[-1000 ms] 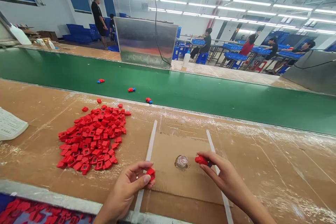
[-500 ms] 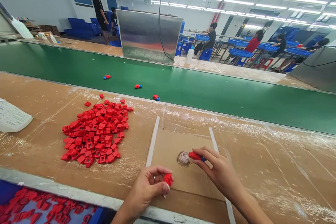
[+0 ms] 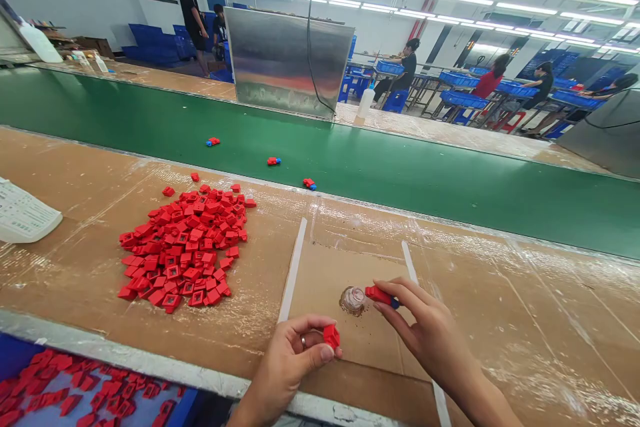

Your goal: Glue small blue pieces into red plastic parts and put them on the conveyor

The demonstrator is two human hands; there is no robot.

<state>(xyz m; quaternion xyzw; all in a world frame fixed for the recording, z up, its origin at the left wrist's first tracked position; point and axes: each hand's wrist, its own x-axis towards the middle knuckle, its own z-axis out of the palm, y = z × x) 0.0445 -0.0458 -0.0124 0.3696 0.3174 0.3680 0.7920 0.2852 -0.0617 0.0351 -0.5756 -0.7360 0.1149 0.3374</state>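
Note:
My left hand point(image 3: 300, 357) pinches a small red plastic block point(image 3: 331, 335) between thumb and fingers, just above the front of a cardboard sheet point(image 3: 325, 273). In my right hand point(image 3: 420, 320) is a red-and-blue plastic piece point(image 3: 379, 294), its red end pointing left and its blue part partly hidden by the fingers. That red end is beside a small round clear dish point(image 3: 353, 299) set on the cardboard; whether they touch I cannot tell. To the left lies a heap of red blocks point(image 3: 185, 247), several with square hollows.
Behind the bench runs a green conveyor belt point(image 3: 425, 180) carrying red-and-blue pieces point(image 3: 273, 161). A blue bin point(image 3: 187, 407) with more red parts sits below the bench edge. A printed paper point(image 3: 25, 213) lies at left; a metal panel point(image 3: 290, 67) stands beyond. People sit farther back.
The pieces on the belt appear slightly farther right, with a small shift of the whole view. Both hands keep their holds, and the red block in my left hand is turned a little.

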